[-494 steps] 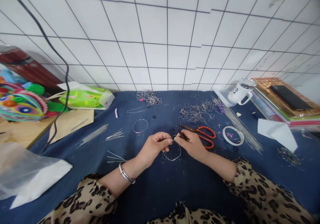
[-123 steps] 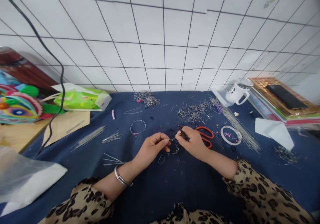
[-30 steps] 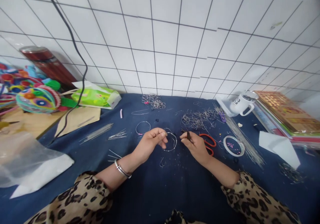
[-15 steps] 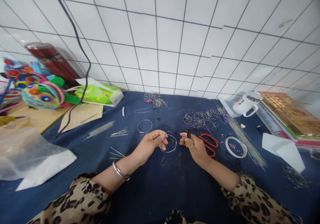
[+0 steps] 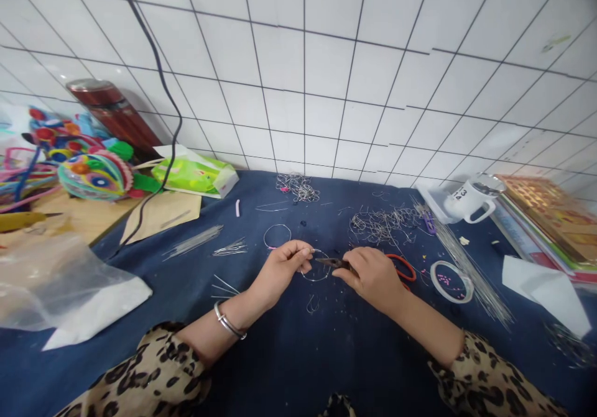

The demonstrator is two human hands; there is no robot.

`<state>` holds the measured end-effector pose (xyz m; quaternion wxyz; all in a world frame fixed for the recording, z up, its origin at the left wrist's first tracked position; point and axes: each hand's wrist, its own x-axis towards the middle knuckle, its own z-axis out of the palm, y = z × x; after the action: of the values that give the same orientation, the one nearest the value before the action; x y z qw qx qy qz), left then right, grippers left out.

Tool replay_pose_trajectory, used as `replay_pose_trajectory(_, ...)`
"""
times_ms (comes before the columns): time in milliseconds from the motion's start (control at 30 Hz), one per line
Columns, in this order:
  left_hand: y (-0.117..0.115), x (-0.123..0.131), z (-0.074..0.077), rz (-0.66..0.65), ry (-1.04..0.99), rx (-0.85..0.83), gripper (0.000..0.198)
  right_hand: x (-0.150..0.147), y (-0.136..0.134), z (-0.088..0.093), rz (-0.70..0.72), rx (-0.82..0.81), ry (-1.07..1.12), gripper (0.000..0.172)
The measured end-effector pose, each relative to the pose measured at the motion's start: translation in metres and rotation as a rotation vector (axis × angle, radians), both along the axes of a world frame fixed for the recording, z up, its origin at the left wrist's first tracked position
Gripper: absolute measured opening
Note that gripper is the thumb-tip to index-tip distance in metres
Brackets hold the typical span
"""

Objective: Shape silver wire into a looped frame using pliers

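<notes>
Between thumb and fingers, my left hand [image 5: 285, 271] pinches a thin wire ring [image 5: 321, 279] at its left side, above the blue cloth. My right hand [image 5: 375, 277] is wrapped round a pair of pliers [image 5: 332, 262], whose dark jaws point left across the top of the ring, close to my left fingertips. Whether the jaws touch the wire I cannot tell. Just behind my left hand lies another wire ring [image 5: 277, 225] with a pink bit on it. Red-handled scissors [image 5: 405, 265] lie partly hidden behind my right hand.
Tangled wire [image 5: 385, 223] and a bundle of long straight wires [image 5: 471, 274] lie to the right, near a round dish [image 5: 433, 280] with pink beads. A white mug [image 5: 473, 201] stands at the back right. Short wires [image 5: 229, 247] and a plastic bag [image 5: 69, 280] lie left.
My right hand has turned over and brought the pliers left, from upright beside the ring to over its upper part. My left hand still holds the ring. The whole view has shifted slightly.
</notes>
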<state>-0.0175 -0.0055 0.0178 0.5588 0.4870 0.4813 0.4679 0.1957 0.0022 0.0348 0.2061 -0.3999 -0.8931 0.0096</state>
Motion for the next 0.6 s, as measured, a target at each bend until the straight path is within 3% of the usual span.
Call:
replay_pose_trajectory(200, 0.002, -0.002, -0.002, 0.061, -0.021, -0.020, 0.021, -0.017, 0.010, 0.018, -0.030, 0.162, -0.167, 0.036)
replay_pose_trajectory(600, 0.009, -0.006, -0.008, 0.071, -0.065, -0.071, 0.021, -0.026, 0.021, 0.012, -0.064, 0.215, -0.226, 0.036)
